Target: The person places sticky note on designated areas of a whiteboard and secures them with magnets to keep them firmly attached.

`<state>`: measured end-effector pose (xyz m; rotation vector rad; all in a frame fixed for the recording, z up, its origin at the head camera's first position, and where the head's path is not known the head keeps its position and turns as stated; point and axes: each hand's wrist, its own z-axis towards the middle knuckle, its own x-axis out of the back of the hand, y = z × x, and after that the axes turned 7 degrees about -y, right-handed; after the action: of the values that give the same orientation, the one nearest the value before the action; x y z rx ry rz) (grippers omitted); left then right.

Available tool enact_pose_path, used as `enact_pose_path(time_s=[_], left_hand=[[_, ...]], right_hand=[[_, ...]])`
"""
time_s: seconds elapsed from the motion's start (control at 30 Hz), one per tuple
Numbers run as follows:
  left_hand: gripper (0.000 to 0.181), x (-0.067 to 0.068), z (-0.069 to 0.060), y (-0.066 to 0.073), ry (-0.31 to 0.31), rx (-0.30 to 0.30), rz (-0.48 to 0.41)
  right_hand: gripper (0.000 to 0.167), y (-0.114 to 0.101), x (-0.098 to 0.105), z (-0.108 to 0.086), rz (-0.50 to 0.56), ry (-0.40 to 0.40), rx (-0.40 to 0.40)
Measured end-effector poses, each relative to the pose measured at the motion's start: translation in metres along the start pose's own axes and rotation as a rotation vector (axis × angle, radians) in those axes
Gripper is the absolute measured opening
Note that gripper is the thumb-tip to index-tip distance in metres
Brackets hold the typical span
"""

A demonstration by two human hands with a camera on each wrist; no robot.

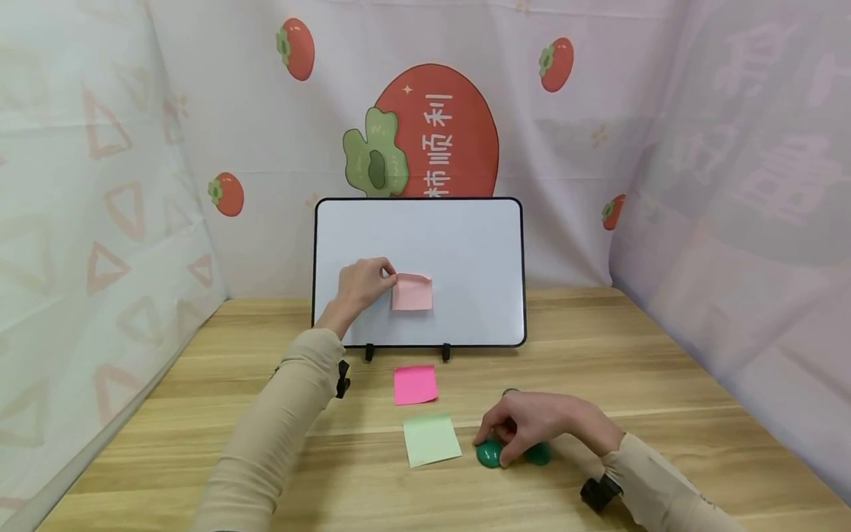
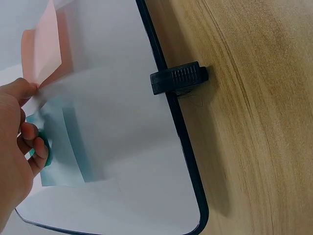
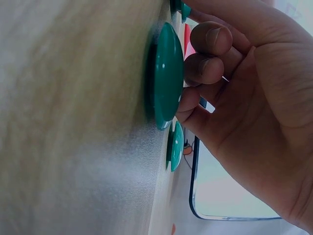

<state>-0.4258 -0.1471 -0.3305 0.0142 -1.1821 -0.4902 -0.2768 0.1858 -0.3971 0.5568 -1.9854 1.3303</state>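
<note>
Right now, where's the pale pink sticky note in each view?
Head: the pale pink sticky note is slightly below centre, a corner pinched by the left hand.
Left wrist: upper left, above that hand.
Right wrist: not visible.
Shared landmark: the whiteboard, in all three.

Left hand [image 1: 361, 285] — pale pink note [image 1: 412, 296]

In the head view, the left hand [image 1: 362, 284] hides a blue-green note [image 2: 64, 152] (the left-wrist view gives it away, its small disc [image 2: 47, 138] half behind the fingers). Around the right hand [image 1: 535, 421], one green disc [image 1: 510, 391] shows only a sliver at eleven o'clock; another [image 1: 538, 454] lies partly covered at six. Backdrop lettering [image 1: 761, 55] towards two o'clock is too faint to read.
</note>
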Motion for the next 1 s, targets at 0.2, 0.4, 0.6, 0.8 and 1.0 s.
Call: enact_pose_path(time_s=[0.2,0.4,0.6,0.8,1.0], left_hand=[[0.013,-0.0005,-0.0014,0.0010,0.018,-0.015,0.013],[0.013,-0.0034,-0.0008,-0.0007,0.039,-0.026,0.007],[0.013,-0.0041,0.0006,-0.0035,0.047,-0.023,0.027],[0.012,-0.0038,0.0007,-0.0041,0.048,-0.017,0.050],[0.013,-0.0045,-0.0011,-0.0043,0.064,-0.034,0.054]], right_hand=[[0.031,-0.0005,-0.0003,0.0001,0.008,-0.001,-0.002],[0.031,0.0007,-0.0004,0.0004,0.007,0.000,-0.002],[0.031,0.0015,-0.0011,0.0003,0.009,0.002,-0.006],[0.031,0.0025,-0.0013,0.0007,-0.005,-0.001,-0.003],[0.031,0.0036,-0.0017,0.0024,-0.008,-0.004,-0.007]])
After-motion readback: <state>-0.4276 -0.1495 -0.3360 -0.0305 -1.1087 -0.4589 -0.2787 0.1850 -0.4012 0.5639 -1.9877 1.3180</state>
